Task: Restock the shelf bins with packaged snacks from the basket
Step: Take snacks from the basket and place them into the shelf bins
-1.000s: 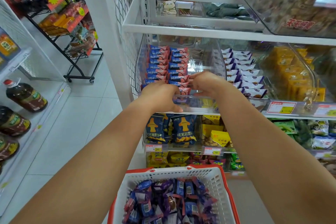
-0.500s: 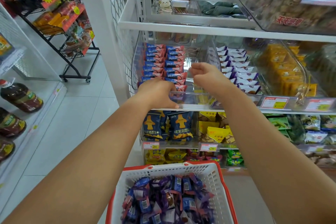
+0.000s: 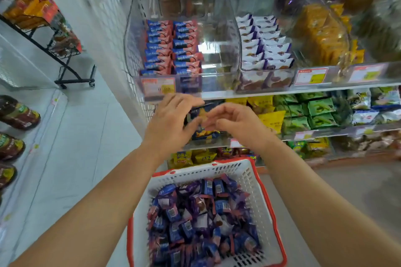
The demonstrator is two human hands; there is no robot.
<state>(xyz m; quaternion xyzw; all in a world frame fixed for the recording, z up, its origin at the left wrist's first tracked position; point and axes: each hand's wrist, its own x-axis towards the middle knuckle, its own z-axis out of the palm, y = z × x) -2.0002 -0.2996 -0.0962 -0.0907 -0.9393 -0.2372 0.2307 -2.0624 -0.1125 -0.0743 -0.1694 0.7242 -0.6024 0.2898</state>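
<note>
Left hand [image 3: 171, 123] held out in front of the shelves, fingers loosely bent and spread, holding nothing, just below the front lip of the clear shelf bin [image 3: 184, 84]. Right hand [image 3: 236, 123] just beside it on the right, fingers softly curled toward the left hand, nothing gripped as far as the blur allowed. Fingertips of both nearly meeting, in front of a dark blue and yellow snack bag [image 3: 205, 132] on the lower shelf.

Down near the body, white basket with a red rim [image 3: 269, 208] between the two forearms, heaped with blue and purple packaged snacks [image 3: 201, 219]. Farther off, on the upper shelf, left bin lined with two neat rows of red and blue packets [image 3: 173, 47], right part of that bin bare. Next bin to the right stocked with white and purple packets [image 3: 264, 45], then yellow packets [image 3: 321, 37] farther right, blurred. Price tags [image 3: 311, 76] clipped along the shelf edge. Green bags [image 3: 308, 112] on the lower shelf to the right of the hands.

Far left, black wire rack [image 3: 63, 50] on the tiled floor, and dark bottles [image 3: 19, 112] lying on a low white shelf at the left edge.
</note>
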